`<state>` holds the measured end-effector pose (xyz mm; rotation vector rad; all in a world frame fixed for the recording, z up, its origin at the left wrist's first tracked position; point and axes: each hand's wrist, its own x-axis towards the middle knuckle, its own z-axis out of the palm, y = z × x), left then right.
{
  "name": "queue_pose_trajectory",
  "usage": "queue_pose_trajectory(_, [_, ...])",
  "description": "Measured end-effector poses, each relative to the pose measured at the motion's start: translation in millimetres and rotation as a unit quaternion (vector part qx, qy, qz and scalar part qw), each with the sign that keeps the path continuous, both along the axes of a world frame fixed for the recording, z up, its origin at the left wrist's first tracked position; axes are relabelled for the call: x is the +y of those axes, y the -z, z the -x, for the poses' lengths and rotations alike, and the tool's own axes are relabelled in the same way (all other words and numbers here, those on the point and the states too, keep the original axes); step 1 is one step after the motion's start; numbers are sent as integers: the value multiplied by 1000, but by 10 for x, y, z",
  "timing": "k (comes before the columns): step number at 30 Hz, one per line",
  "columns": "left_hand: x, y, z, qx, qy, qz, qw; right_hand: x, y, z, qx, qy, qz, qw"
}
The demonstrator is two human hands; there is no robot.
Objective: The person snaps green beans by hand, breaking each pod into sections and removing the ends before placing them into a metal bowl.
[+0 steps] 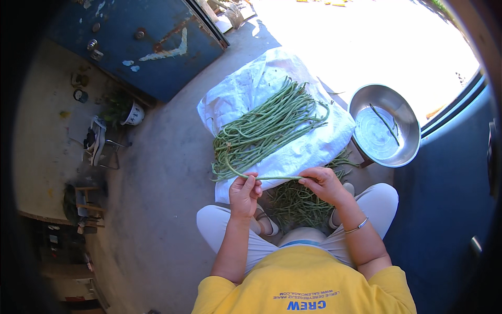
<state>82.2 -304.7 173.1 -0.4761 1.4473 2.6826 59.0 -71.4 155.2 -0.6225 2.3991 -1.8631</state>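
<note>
A single long green bean (278,178) is stretched between my two hands, above the near edge of a white woven sack. My left hand (244,194) pinches it between thumb and fingers, and its free end curves up toward the pile. At the other end, my right hand (322,184) grips the bean with thumb and forefinger. A thick bundle of long beans (266,125) lies across the white sack (329,133). Between my feet on the floor is a heap of shorter green bean pieces (302,204), partly hidden by my right hand and legs.
To the right stands a steel basin (411,129) with a few bean pieces (384,125) inside. A blue metal door (164,43) is at the upper left, another blue door panel (439,188) at the right. By the left wall are a potted plant (134,114) and a chair (98,141).
</note>
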Motion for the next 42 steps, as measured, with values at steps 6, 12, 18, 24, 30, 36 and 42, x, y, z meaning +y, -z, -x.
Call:
queue_pose_trajectory(6, [-34,-65,1,26,-27,38,999,19,52,2,11,-7,-17,1000])
queue_pose_trajectory(12, [82,40,-20,-8,-60,4,998,51,47,12,-37,10,-6,999])
queue_pose_trajectory(18, [416,190,-132,9,-7,201,980,-102,1,-77,-65,-42,23,997])
queue_pose_trajectory(24, [466,188,-148,-10,40,209,977,-146,57,-122,-31,-53,10,998])
queue_pose_trajectory(30, [210,9,-33,11,-5,147,989,-58,61,-84,-105,-54,32,992])
queue_pose_trajectory(36, [224,34,-33,39,-24,182,982,-106,117,-115,-197,-85,99,972])
queue_pose_trajectory(42, [414,68,-74,17,5,211,977,-182,166,-125,-125,-66,72,987])
